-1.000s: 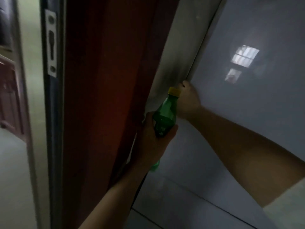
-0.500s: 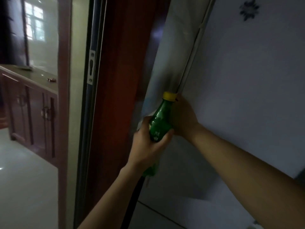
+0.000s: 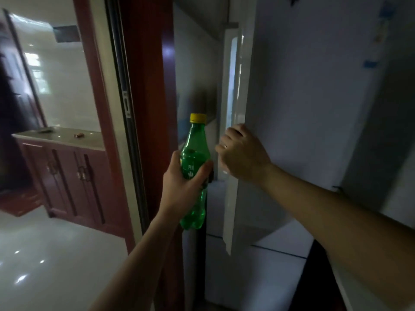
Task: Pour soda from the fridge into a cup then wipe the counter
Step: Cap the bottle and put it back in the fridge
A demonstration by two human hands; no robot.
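My left hand [image 3: 183, 187] grips a green soda bottle [image 3: 195, 151] with a yellow cap, held upright beside the fridge. My right hand [image 3: 241, 153] curls its fingers over the left edge of the white fridge door [image 3: 303, 108], which stands slightly ajar, with a narrow gap showing along that edge. No cup or cloth is in view.
A dark red door frame [image 3: 143, 86] stands just left of the bottle. Through the doorway a red wooden cabinet [image 3: 65, 171] with a pale countertop [image 3: 60, 134] carries small items. Glossy white floor tiles [image 3: 45, 254] spread at lower left.
The view has lifted and swung left, showing the doorway and cabinet. The bottle has come up and away from the fridge edge. My right hand stays on the door's edge.
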